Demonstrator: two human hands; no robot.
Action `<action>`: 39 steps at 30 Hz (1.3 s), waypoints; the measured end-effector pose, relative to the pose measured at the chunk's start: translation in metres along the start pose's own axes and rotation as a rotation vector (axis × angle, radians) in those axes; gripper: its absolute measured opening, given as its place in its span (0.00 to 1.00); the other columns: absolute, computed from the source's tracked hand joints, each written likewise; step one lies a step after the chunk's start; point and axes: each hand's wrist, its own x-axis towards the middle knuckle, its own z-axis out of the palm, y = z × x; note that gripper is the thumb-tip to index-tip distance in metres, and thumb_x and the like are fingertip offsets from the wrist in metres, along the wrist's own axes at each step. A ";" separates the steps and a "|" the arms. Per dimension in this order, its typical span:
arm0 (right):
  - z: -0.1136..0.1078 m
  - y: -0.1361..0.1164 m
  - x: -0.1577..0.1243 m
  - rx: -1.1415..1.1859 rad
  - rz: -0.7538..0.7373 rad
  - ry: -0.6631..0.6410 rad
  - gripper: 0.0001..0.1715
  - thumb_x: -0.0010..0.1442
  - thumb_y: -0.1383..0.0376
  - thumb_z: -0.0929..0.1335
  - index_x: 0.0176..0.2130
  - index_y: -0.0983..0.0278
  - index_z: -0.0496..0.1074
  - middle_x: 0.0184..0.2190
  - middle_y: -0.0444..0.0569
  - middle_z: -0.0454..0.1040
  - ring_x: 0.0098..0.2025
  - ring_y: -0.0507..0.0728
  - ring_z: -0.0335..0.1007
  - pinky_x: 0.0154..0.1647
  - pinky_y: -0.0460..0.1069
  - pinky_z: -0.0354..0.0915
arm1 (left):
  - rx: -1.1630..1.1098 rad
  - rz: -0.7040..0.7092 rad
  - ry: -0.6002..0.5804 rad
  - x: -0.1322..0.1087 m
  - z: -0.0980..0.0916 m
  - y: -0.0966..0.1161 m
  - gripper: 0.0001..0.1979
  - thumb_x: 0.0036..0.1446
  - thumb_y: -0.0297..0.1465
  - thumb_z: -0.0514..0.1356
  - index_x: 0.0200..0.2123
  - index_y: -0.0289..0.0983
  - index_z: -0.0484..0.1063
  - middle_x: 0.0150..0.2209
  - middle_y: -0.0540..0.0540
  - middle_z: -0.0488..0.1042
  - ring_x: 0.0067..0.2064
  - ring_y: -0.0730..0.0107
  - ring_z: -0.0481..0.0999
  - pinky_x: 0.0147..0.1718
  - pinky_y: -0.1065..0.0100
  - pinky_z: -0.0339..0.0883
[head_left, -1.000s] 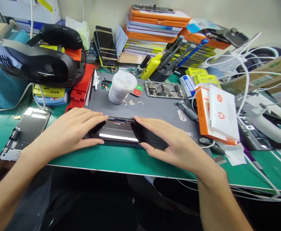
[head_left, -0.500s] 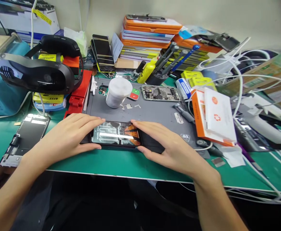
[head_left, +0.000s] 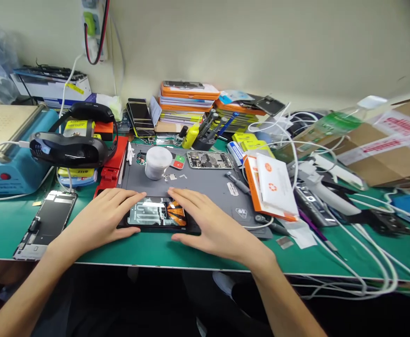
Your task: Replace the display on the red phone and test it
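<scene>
A black phone [head_left: 156,213] with its screen lit lies flat at the near edge of a grey work mat [head_left: 208,180]. My left hand [head_left: 101,217] lies over the phone's left end, fingers stretched out and pressing on it. My right hand [head_left: 212,224] covers the right end, fingers spread flat along the phone's edge. Both hands rest on the phone without lifting it.
On the mat stand a white round tub [head_left: 157,162] and an opened phone frame [head_left: 209,160]. A loose screen panel [head_left: 46,223] lies left on the green table [head_left: 190,252]. An orange-and-white box [head_left: 271,186], white cables [head_left: 348,243], a black headset [head_left: 71,142], stacked boxes [head_left: 187,100] crowd around.
The phone has been laid flat and its screen has lit up. My view has pulled back and lifted, showing more of the wall and the right side of the table. Both hands stay on the phone.
</scene>
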 end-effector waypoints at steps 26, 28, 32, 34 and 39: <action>0.001 -0.027 0.009 0.316 0.258 0.110 0.33 0.64 0.54 0.77 0.65 0.56 0.75 0.58 0.54 0.75 0.63 0.68 0.74 0.68 0.65 0.72 | -1.397 -0.798 0.313 -0.040 0.031 0.116 0.26 0.73 0.52 0.57 0.66 0.46 0.70 0.63 0.38 0.78 0.60 0.50 0.82 0.62 0.47 0.78; 0.001 -0.036 0.003 0.378 0.274 0.171 0.31 0.65 0.53 0.75 0.65 0.55 0.75 0.59 0.53 0.75 0.62 0.67 0.75 0.66 0.63 0.75 | -1.629 -0.809 0.327 -0.027 0.027 0.116 0.33 0.72 0.52 0.60 0.73 0.44 0.65 0.71 0.37 0.73 0.68 0.47 0.77 0.70 0.45 0.71; 0.021 -0.065 -0.004 0.317 0.244 0.390 0.35 0.68 0.54 0.74 0.70 0.52 0.69 0.61 0.55 0.73 0.64 0.69 0.74 0.67 0.65 0.75 | -1.915 -0.694 0.470 0.000 0.023 0.115 0.35 0.72 0.51 0.61 0.76 0.47 0.63 0.76 0.42 0.67 0.75 0.48 0.68 0.75 0.47 0.64; 0.040 -0.080 0.002 0.226 0.221 0.522 0.39 0.69 0.53 0.74 0.74 0.52 0.64 0.61 0.58 0.72 0.64 0.72 0.72 0.66 0.68 0.76 | -1.992 -0.682 0.541 0.011 0.026 0.117 0.36 0.72 0.52 0.61 0.76 0.46 0.64 0.76 0.43 0.67 0.78 0.47 0.64 0.77 0.47 0.60; 0.080 -0.100 0.023 0.110 0.286 0.672 0.48 0.71 0.50 0.74 0.79 0.60 0.55 0.62 0.63 0.71 0.62 0.74 0.71 0.61 0.70 0.77 | -2.225 -0.762 0.661 0.026 0.031 0.111 0.36 0.75 0.53 0.54 0.76 0.40 0.65 0.73 0.40 0.72 0.78 0.49 0.63 0.79 0.51 0.52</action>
